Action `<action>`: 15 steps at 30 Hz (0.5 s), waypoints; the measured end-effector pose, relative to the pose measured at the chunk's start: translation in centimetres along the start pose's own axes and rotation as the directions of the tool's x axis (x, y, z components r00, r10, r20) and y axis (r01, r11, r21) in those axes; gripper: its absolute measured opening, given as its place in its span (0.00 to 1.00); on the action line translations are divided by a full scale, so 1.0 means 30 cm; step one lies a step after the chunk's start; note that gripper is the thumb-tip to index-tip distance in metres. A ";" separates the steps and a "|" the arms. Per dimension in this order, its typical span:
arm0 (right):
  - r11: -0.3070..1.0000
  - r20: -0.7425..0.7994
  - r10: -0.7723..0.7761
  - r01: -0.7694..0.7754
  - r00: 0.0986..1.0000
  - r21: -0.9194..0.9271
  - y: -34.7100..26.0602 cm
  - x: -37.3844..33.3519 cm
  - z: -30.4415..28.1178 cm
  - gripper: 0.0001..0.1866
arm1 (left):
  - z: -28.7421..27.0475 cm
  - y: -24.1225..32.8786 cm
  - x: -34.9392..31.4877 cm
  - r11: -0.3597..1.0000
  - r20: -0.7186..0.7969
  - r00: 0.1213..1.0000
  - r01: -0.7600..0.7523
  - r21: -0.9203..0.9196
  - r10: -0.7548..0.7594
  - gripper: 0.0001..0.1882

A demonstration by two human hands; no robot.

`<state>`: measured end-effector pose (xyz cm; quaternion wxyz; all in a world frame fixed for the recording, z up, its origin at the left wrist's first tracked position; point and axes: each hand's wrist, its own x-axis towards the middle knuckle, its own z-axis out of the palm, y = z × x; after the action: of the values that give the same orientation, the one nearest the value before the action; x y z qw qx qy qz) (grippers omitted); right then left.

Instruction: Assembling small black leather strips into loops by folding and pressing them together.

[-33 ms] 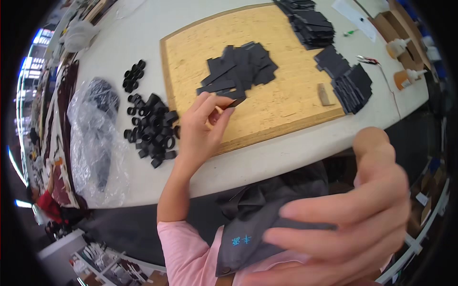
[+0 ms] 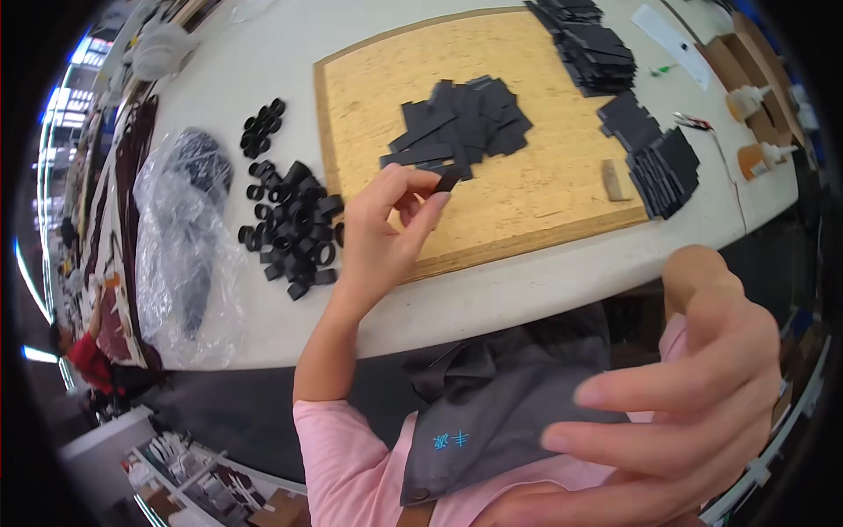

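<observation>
My left hand (image 2: 382,233) pinches a small black strip (image 2: 447,179) between thumb and forefinger, just above the near side of a loose pile of flat black strips (image 2: 470,119). That pile lies on a yellowish wooden board (image 2: 527,198) on the white table. My right hand (image 2: 676,395) is raised close to the camera on the near right, fingers spread and curved, with nothing seen in it. Beside the board on the left lies a heap of short black rings (image 2: 299,220), and a smaller cluster of black rings (image 2: 262,127) sits beyond it.
Stacked black pieces (image 2: 663,171) lie at the board's right edge, near a small wooden block (image 2: 612,180). Farther right are snips (image 2: 692,121), orange-tinted bottles (image 2: 757,161) and a cardboard box (image 2: 760,75). A clear plastic bag (image 2: 189,255) with dark contents lies left.
The table and everything on it sit slightly farther right in the picture. My left hand still pinches the strip, now turned more upright; my right hand appears a little farther right and lower.
</observation>
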<state>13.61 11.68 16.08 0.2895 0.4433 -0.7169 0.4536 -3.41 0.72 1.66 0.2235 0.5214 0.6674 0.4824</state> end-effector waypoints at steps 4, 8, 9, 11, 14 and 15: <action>0.893 0.207 -0.130 0.205 0.970 -0.401 -0.061 -0.026 -0.072 0.07 | -0.048 0.030 -0.011 0.795 0.093 0.953 0.291 -0.532 -0.287 0.07; 0.854 -0.100 0.356 -0.367 0.929 -0.368 -0.029 -0.143 0.043 0.11 | -0.010 0.068 0.002 0.669 0.147 0.915 0.377 -0.641 -0.375 0.08; 0.797 -0.126 0.439 -0.450 0.890 -0.402 0.033 -0.186 -0.003 0.11 | -0.013 0.085 0.000 0.643 0.118 0.895 0.396 -0.656 -0.430 0.09; 0.585 -0.410 0.639 -0.757 0.651 -0.290 0.150 -0.305 -0.018 0.14 | -0.037 0.053 -0.007 0.613 0.205 0.919 0.379 -0.693 -0.336 0.08; 0.497 -0.366 0.784 -0.861 0.501 -0.113 0.162 -0.406 0.045 0.10 | -0.010 0.015 -0.025 0.666 0.172 0.959 0.280 -0.691 -0.224 0.05; 0.497 -0.386 0.779 -0.862 0.494 -0.099 0.162 -0.423 0.066 0.08 | -0.006 0.001 -0.028 0.673 0.186 0.965 0.263 -0.691 -0.186 0.04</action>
<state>14.79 15.58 2.98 0.1966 -0.0743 -0.8460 0.4900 -3.25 -0.14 1.60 0.4976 0.3321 0.4767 0.6441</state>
